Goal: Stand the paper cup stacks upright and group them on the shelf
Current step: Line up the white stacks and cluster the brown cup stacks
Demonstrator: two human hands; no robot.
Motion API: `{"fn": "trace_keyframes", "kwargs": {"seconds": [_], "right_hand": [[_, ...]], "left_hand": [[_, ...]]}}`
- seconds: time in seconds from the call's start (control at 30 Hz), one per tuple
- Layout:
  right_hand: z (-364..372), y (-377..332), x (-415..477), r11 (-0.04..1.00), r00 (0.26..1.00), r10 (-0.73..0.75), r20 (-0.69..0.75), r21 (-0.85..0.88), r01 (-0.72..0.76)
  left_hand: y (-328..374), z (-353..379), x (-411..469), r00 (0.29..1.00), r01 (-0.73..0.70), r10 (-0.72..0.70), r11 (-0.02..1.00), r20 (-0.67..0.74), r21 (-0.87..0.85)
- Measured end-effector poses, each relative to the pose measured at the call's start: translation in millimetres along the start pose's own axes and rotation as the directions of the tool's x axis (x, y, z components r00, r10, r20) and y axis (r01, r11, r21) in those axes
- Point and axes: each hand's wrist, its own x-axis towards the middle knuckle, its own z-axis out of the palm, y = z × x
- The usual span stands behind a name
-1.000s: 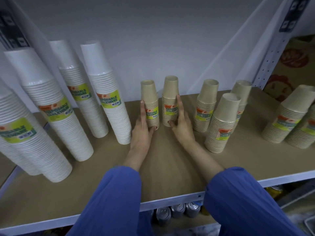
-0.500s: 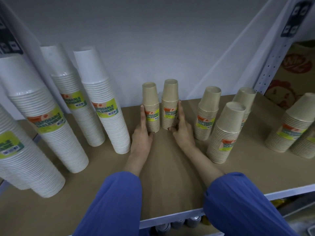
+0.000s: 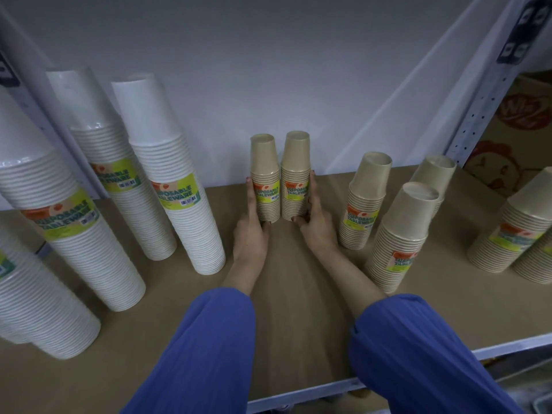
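Two short brown paper cup stacks stand upright side by side near the back wall, the left stack (image 3: 265, 174) and the right stack (image 3: 295, 171). My left hand (image 3: 251, 231) presses straight fingers against the left stack's outer side, thumb at its base. My right hand (image 3: 316, 225) does the same on the right stack's outer side. Three more brown stacks stand upright to the right: one (image 3: 363, 201), one behind (image 3: 433, 174) and a nearer one (image 3: 400, 234). All rest on the brown shelf board (image 3: 292, 309).
Several tall white cup stacks (image 3: 170, 189) stand at the left, some leaning in the wide view. More brown stacks (image 3: 516, 231) stand at the far right. A perforated metal upright (image 3: 478, 115) rises at the right, with a printed carton behind it. The shelf's white front edge (image 3: 298, 395) runs below my sleeves.
Both hands have slid the two middle brown stacks a little farther back toward the wall, keeping them pressed together. The other stacks stayed put.
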Motion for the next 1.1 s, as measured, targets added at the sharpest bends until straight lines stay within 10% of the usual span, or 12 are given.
{"fn": "trace_keyframes", "kwargs": {"seconds": [0.7, 1.1], "right_hand": [[-31.7, -34.7, -64.9, 0.974, 0.997, 0.031, 0.074, -0.228, -0.014], [-111.3, -23.3, -145.0, 0.972, 0.934, -0.084, -0.347, -0.234, 0.001]], "left_hand": [[20.5, 1.4, -46.9, 1.0, -0.03, 0.03, 0.997, 0.007, 0.075], [88.4, 36.5, -59.0, 0.961, -0.227, 0.224, 0.974, 0.161, -0.001]]}}
